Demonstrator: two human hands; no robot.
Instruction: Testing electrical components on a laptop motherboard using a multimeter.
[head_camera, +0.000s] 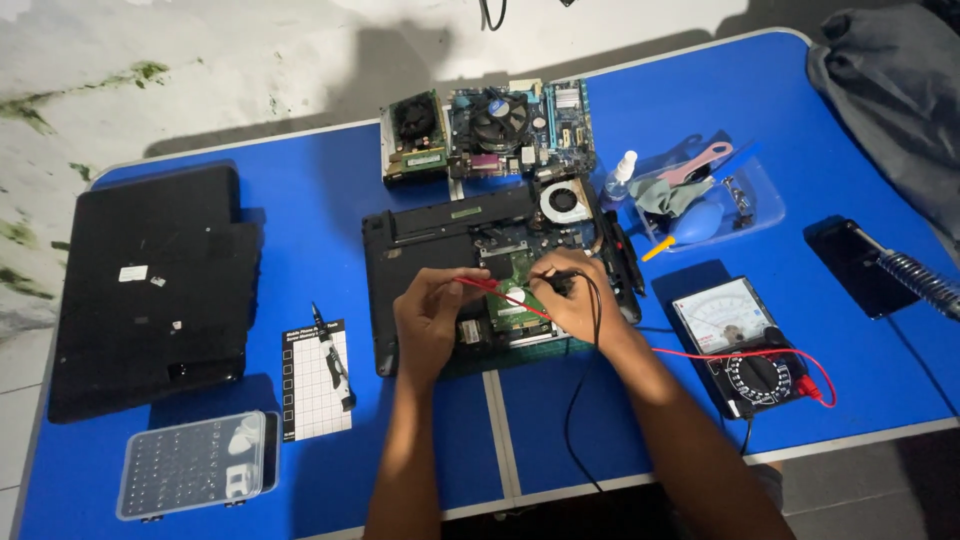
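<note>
While both hands grip probes, left hand (430, 315) red (490, 288), right hand (575, 300) black (562, 281), their tips stay hidden over the opened laptop (420, 240).

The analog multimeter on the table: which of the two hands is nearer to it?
Right. The right hand, over the opened laptop, lies just left of the analog multimeter; the left hand is further left, beyond the right one.

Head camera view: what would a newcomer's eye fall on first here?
First, the two hands at the centre of the blue folding table: the left hand holds a thin red test probe and the right hand a black one, over an opened black laptop base. To the right lies a black analog multimeter.
</note>
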